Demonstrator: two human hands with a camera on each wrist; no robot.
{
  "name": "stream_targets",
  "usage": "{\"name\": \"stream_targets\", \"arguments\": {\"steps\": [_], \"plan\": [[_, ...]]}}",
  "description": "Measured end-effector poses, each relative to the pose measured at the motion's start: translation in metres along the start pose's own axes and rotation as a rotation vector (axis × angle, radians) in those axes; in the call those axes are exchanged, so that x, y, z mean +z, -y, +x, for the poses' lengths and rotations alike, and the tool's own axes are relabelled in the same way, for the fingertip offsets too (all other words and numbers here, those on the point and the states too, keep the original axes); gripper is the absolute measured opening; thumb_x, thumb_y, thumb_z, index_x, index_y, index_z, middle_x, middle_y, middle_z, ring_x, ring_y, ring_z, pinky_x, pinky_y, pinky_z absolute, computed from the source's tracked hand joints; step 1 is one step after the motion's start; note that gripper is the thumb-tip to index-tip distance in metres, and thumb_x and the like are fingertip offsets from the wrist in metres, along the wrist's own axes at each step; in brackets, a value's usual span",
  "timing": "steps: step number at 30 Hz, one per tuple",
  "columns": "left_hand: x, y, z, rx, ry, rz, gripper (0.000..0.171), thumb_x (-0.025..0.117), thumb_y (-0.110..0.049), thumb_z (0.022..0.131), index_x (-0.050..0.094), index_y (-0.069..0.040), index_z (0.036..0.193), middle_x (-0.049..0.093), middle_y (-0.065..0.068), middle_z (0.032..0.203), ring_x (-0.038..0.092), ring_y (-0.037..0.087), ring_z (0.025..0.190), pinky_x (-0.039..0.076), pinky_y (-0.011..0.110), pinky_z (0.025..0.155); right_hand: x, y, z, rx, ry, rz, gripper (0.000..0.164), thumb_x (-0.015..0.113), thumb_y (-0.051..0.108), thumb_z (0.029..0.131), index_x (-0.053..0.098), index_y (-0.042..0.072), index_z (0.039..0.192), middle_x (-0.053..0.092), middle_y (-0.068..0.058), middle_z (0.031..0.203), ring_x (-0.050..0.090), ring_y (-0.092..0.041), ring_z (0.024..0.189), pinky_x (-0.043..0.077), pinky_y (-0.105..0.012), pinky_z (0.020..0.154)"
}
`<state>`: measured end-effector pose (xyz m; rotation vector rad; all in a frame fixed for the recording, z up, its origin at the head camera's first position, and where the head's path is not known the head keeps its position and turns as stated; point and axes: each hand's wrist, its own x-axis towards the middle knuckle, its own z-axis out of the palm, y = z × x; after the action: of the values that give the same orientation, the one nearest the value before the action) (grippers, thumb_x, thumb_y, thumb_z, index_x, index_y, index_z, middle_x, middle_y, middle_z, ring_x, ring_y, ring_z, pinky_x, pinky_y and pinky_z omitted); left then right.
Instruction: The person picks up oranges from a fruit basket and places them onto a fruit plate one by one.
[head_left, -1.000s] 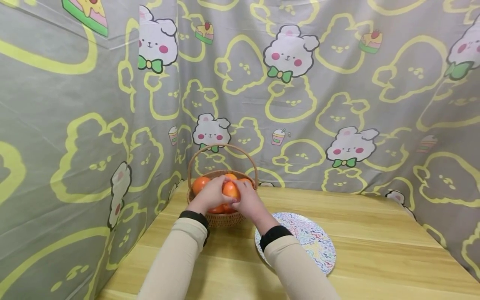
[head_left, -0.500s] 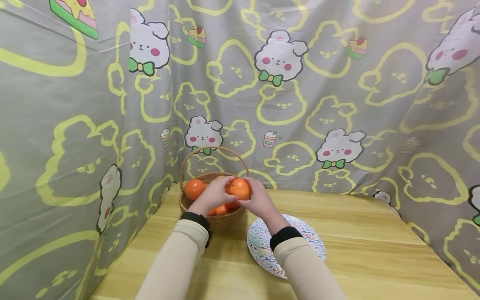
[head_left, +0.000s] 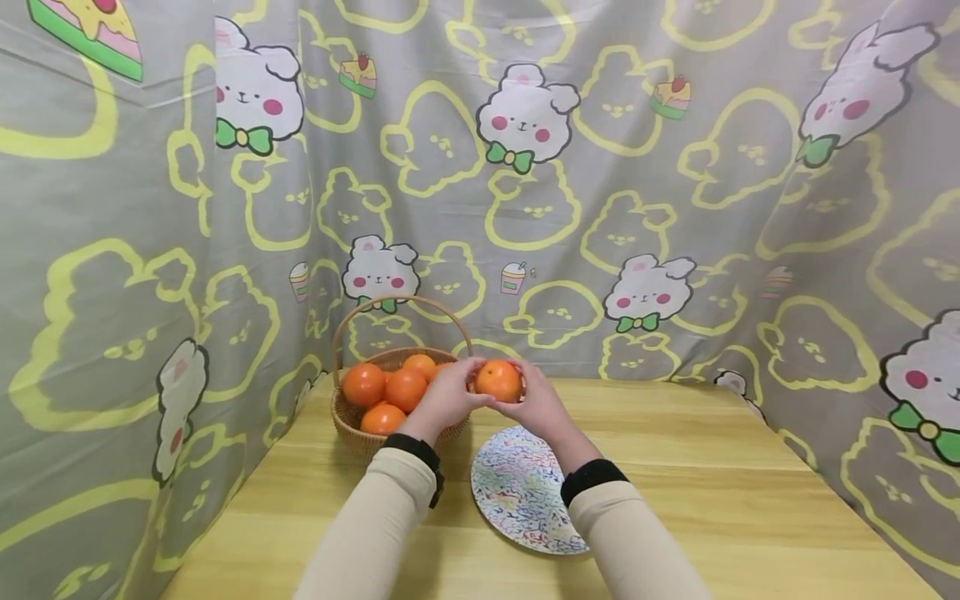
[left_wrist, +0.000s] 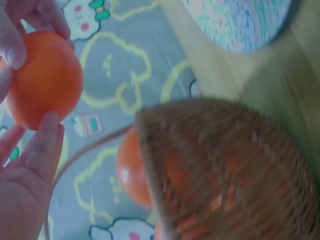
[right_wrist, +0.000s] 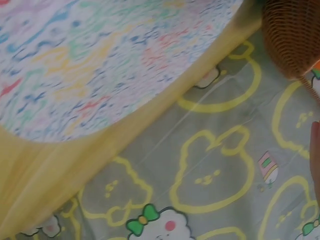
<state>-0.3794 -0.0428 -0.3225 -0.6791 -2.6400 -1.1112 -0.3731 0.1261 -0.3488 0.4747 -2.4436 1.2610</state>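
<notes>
An orange (head_left: pixel 498 381) is held up between both hands, just right of the wicker basket. My left hand (head_left: pixel 452 395) grips it from the left with curved fingers and thumb, and my right hand (head_left: pixel 542 408) grips it from the right. In the left wrist view the same orange (left_wrist: pixel 47 80) has fingers on it from above and below. Several more oranges (head_left: pixel 406 389) lie in the basket (head_left: pixel 352 425), whose tall handle arches over them. Only a sliver of the right hand (right_wrist: pixel 315 155) shows at the right wrist view's edge.
A round plate with a multicoloured speckled pattern (head_left: pixel 517 492) lies on the wooden table (head_left: pixel 720 467), below and in front of the right hand. Patterned grey cloth (head_left: pixel 652 208) hangs behind and along the sides.
Both hands have carried the orange up out of the basket and to the right of it. The head view has turned rightward, so the basket and plate appear farther left.
</notes>
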Motion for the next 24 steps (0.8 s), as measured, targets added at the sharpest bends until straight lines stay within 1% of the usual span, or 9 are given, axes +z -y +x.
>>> {"name": "stream_targets", "arguments": {"steps": [5, 9, 14, 16, 19, 20, 24], "plan": [[0.022, -0.002, 0.003, 0.02, -0.01, -0.049, 0.058, 0.073, -0.021, 0.077, 0.05, -0.011, 0.129, 0.054, 0.007, 0.124, 0.053, 0.026, 0.111, 0.044, 0.039, 0.09, -0.01, -0.012, -0.007, 0.014, 0.015, -0.018, 0.072, 0.079, 0.017, 0.071, 0.041, 0.007, 0.131, 0.047, -0.014, 0.126, 0.052, -0.029, 0.107, 0.049, -0.042, 0.083], [0.042, -0.003, 0.004, 0.044, -0.002, -0.09, 0.058, 0.072, -0.019, 0.078, 0.048, -0.008, 0.13, 0.05, 0.011, 0.127, 0.052, 0.028, 0.11, 0.045, 0.039, 0.088, -0.018, -0.024, -0.014, 0.05, 0.027, -0.004, 0.068, 0.079, 0.016, 0.07, 0.045, 0.007, 0.128, 0.052, -0.012, 0.12, 0.054, -0.028, 0.103, 0.05, -0.04, 0.081], [0.069, -0.002, 0.005, 0.017, 0.027, -0.142, 0.059, 0.071, -0.019, 0.08, 0.046, -0.005, 0.132, 0.048, 0.014, 0.128, 0.052, 0.029, 0.11, 0.046, 0.039, 0.086, -0.025, -0.043, -0.024, 0.103, 0.033, -0.002, 0.068, 0.079, 0.015, 0.07, 0.045, 0.004, 0.128, 0.053, -0.013, 0.119, 0.055, -0.028, 0.102, 0.05, -0.04, 0.08], [0.08, -0.002, 0.006, 0.002, 0.042, -0.14, 0.059, 0.07, -0.02, 0.081, 0.046, -0.005, 0.132, 0.047, 0.014, 0.127, 0.051, 0.029, 0.109, 0.046, 0.039, 0.087, -0.027, -0.05, -0.029, 0.123, 0.032, -0.019, 0.068, 0.08, 0.016, 0.07, 0.045, 0.002, 0.127, 0.052, -0.013, 0.119, 0.054, -0.028, 0.103, 0.05, -0.04, 0.08], [0.095, 0.001, 0.007, 0.006, 0.055, -0.121, 0.057, 0.07, -0.019, 0.081, 0.047, -0.005, 0.131, 0.049, 0.015, 0.125, 0.051, 0.028, 0.109, 0.045, 0.04, 0.087, -0.029, -0.061, -0.036, 0.15, 0.025, -0.049, 0.066, 0.08, 0.018, 0.069, 0.049, 0.003, 0.124, 0.053, -0.012, 0.118, 0.054, -0.027, 0.102, 0.05, -0.039, 0.08], [0.1, 0.002, 0.007, 0.011, 0.057, -0.114, 0.057, 0.07, -0.019, 0.08, 0.048, -0.004, 0.131, 0.05, 0.016, 0.124, 0.051, 0.028, 0.108, 0.045, 0.04, 0.087, -0.029, -0.065, -0.038, 0.157, 0.02, -0.053, 0.064, 0.08, 0.017, 0.069, 0.05, 0.002, 0.123, 0.054, -0.013, 0.117, 0.055, -0.027, 0.102, 0.05, -0.039, 0.079], [0.118, 0.007, 0.005, -0.001, 0.081, -0.109, 0.057, 0.07, -0.02, 0.081, 0.048, -0.004, 0.131, 0.051, 0.016, 0.124, 0.051, 0.026, 0.108, 0.045, 0.039, 0.087, -0.028, -0.081, -0.048, 0.176, 0.009, -0.055, 0.06, 0.079, 0.013, 0.069, 0.052, -0.001, 0.12, 0.056, -0.016, 0.115, 0.056, -0.03, 0.1, 0.05, -0.04, 0.078]]}}
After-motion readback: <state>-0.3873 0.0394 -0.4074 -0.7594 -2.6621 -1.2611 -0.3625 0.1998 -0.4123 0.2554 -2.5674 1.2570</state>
